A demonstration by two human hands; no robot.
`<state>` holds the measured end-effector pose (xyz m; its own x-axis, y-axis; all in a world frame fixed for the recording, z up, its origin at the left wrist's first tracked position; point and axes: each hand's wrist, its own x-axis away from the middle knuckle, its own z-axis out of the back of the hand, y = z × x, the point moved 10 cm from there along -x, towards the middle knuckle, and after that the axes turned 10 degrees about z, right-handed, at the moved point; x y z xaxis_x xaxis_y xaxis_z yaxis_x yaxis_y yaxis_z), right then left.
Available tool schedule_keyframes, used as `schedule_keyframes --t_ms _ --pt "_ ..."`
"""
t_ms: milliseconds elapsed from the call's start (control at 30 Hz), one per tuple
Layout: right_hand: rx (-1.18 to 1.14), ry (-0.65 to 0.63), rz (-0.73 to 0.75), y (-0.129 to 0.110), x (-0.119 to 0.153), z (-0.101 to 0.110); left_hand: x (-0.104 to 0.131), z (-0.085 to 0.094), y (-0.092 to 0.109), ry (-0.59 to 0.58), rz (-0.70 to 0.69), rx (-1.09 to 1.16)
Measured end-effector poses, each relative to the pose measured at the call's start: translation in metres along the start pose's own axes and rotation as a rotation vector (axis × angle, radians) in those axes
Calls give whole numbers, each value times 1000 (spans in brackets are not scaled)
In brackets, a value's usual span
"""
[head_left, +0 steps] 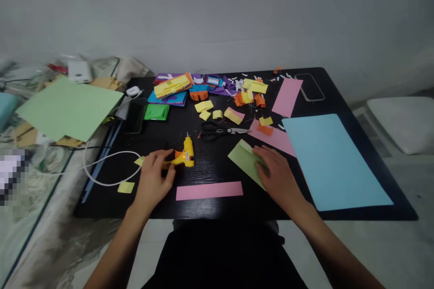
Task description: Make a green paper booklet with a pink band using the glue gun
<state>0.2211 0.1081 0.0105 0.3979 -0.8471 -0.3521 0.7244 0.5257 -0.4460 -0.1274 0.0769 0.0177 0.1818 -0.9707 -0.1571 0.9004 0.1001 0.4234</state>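
Observation:
My left hand (156, 178) is curled round the handle end of a yellow hot glue gun (188, 151), which lies on its side on the black table with its nozzle pointing away. My right hand (276, 174) grips the right side of a folded light green paper (246, 160), thumb and fingers bent over it; part of the paper is hidden under the hand. Between my hands, near the front edge, lies a pink paper strip (209, 190). Black-handled scissors (224, 131) lie beyond it with their blades pointing right.
Light blue sheets (335, 162) cover the right side. Pink papers (287, 97), yellow pieces (204, 106) and coloured scraps spread across the back. A phone (135, 116), a green packet (156, 112) and a looped white cable (113, 184) lie left. A large green sheet (69, 108) rests beside the table.

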Motion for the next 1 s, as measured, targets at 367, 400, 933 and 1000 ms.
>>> schedule_keyframes --t_ms 367,400,933,1000 --pt "-126 175 75 -33 6 18 -5 142 -149 163 779 -338" --pt "-137 183 67 -31 7 19 5 151 -157 198 832 -381" --pt "-217 250 124 -39 -6 24 36 87 -185 -13 657 -514" --pt "-237 256 124 -40 -5 24 31 90 -189 -19 648 -457"
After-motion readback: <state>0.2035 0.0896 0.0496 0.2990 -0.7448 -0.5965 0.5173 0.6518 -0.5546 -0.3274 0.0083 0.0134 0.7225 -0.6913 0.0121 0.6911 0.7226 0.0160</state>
